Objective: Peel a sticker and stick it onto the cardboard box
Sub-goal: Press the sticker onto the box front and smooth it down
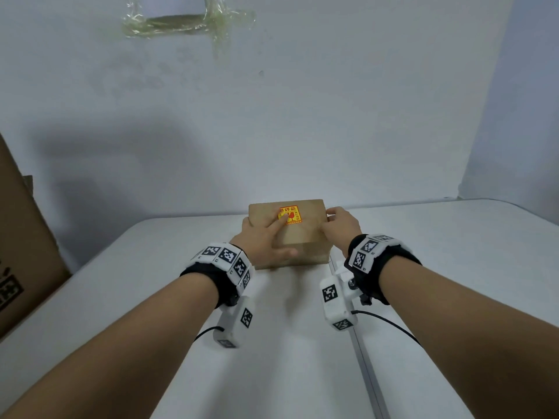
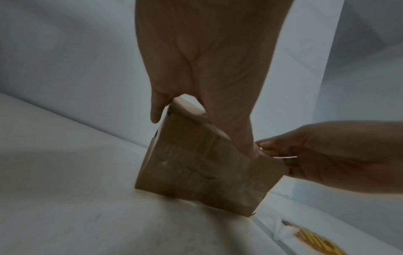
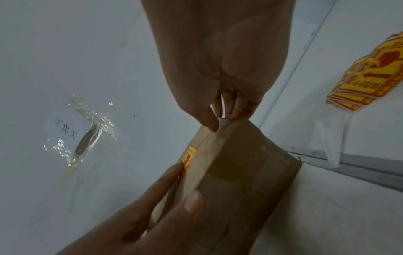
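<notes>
A small brown cardboard box (image 1: 305, 237) stands on the white table (image 1: 151, 297) near the wall. On its top sits a yellow and red sticker (image 1: 292, 213). My left hand (image 1: 269, 237) lies flat over the box's left part, its straight index finger pressing on the sticker and its thumb along the front face. My right hand (image 1: 335, 220) grips the box's far right edge between thumb and curled fingers. In the right wrist view the sticker (image 3: 189, 159) shows edge-on beside the left index fingertip (image 3: 177, 168). The left wrist view shows the box's front face (image 2: 196, 172).
A stack of the same yellow stickers (image 3: 370, 72) lies on the table right of the box, also in the left wrist view as the sticker stack (image 2: 311, 241). A large brown carton (image 1: 24, 252) stands at the left. A table seam (image 1: 363, 343) runs toward me. Crumpled tape (image 1: 181, 22) hangs on the wall.
</notes>
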Motion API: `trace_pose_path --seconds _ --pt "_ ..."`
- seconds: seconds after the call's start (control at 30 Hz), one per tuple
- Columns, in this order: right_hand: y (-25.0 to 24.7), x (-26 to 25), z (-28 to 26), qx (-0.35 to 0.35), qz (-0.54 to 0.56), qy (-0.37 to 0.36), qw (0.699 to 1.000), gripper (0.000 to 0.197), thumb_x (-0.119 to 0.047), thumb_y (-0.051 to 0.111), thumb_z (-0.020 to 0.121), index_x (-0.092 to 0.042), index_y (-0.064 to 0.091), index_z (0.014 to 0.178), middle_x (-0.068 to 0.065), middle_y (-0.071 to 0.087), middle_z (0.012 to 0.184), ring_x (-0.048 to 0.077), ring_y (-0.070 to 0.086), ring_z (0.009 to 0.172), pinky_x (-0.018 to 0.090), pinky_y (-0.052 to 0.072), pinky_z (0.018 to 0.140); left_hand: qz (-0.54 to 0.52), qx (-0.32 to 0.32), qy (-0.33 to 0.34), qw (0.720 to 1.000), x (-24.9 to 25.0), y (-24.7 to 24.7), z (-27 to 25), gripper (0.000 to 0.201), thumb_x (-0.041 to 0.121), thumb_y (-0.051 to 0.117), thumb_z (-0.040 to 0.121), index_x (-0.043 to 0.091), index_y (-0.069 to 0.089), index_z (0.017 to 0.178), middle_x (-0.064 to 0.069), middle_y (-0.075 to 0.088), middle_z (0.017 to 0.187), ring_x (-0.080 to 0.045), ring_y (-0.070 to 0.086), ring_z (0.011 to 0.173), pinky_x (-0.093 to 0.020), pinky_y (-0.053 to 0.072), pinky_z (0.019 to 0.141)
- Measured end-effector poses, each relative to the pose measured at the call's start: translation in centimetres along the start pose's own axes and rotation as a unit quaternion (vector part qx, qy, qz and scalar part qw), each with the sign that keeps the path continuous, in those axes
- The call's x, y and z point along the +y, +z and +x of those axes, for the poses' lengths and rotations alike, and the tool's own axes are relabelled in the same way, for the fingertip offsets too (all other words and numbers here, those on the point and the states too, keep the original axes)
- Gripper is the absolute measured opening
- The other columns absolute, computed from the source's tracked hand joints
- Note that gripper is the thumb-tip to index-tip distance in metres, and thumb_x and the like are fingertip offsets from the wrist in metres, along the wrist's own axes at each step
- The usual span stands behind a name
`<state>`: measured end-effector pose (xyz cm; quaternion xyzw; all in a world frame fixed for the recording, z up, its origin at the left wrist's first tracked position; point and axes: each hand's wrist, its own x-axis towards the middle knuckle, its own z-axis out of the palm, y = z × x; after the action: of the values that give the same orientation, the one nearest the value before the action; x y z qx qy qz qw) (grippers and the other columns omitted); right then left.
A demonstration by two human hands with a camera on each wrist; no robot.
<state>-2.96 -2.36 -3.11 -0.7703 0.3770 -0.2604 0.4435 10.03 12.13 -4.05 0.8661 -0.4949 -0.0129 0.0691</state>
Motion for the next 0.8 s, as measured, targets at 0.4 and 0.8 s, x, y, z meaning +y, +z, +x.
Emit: trace_pose_path --seconds 0.4,0.8 --pt "1.1 -0.5 2.6 -0.008 -0.085 -0.057 0.995 0.043 -0.016 0.051 0.091 -0.009 0.045 0.133 0.014 0.036 0.143 0.030 0.050 0.123 0.036 0.042 0.103 -0.018 0.033 -0.001 0.999 -0.6 -0.3 3.5 0.059 0.044 0.050 0.094 0.026 0.032 0.147 0.000 0.035 0.153 -0.022 0.034 0.140 -0.042 0.036 0.110" --pt "2.6 -1.9 6.1 -0.020 -0.126 -0.059 0.990 0.037 -0.010 0.045 0.089 -0.013 0.051 0.125 0.011 0.035 0.140 0.033 0.049 0.120 0.046 0.045 0.100 -0.072 0.040 -0.060 0.995 -2.3 -0.8 8.1 0.044 0.041 0.066 0.083 0.020 0.051 0.118 -0.007 0.061 0.117 -0.028 0.059 0.106 -0.042 0.049 0.092"
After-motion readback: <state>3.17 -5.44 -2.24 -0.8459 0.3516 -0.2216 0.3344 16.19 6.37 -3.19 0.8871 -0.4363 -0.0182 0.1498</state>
